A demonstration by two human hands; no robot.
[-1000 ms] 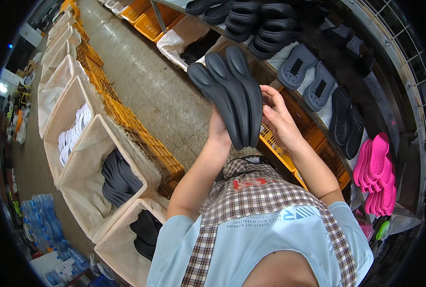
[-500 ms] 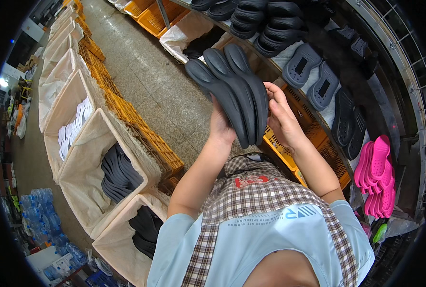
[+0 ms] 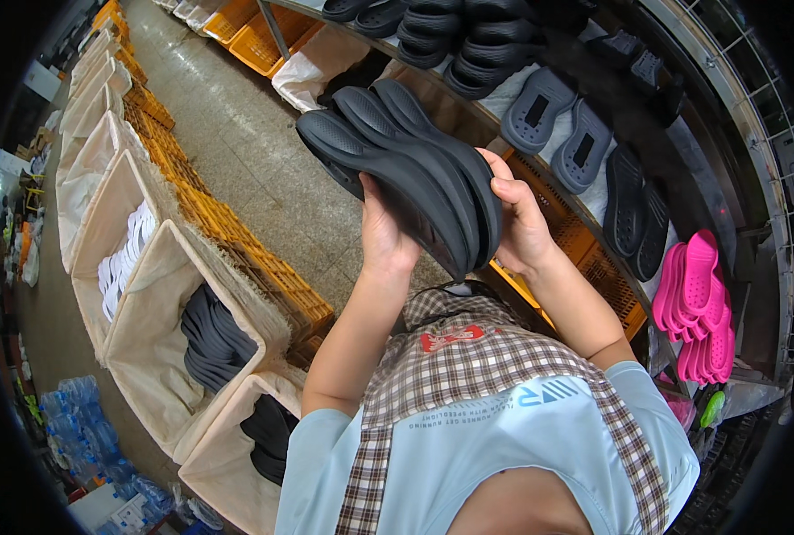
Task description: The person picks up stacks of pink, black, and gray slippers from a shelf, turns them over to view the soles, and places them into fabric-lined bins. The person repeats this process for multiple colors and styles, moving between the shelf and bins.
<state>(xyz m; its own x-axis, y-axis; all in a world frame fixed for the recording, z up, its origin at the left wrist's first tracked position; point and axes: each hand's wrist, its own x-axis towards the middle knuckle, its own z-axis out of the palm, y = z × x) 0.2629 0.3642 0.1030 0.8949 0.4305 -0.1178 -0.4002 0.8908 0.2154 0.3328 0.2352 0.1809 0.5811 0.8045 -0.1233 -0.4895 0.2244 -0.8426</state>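
A stack of about three black foam shoe soles (image 3: 424,169) is held up in front of my apron, toes pointing to the upper left. My left hand (image 3: 386,230) grips the near left side, its thumb against the lowest sole. Wrapped around the right edge, my right hand (image 3: 520,218) has its thumb and fingers on the outer sole. The soles lie close together but are slightly fanned at their far ends. My palms and some fingertips are hidden behind the stack.
A shelf (image 3: 593,214) on the right bears grey clog pieces (image 3: 540,111), stacked black shoes (image 3: 495,53) and pink clog pieces (image 3: 696,285). On the left runs a row of cloth-lined orange crates (image 3: 263,267); one holds dark soles (image 3: 214,339), another white pieces (image 3: 128,254).
The stack has shifted left and turned, with its far ends more spread apart. My right hand's fingers have closed more around its edge.
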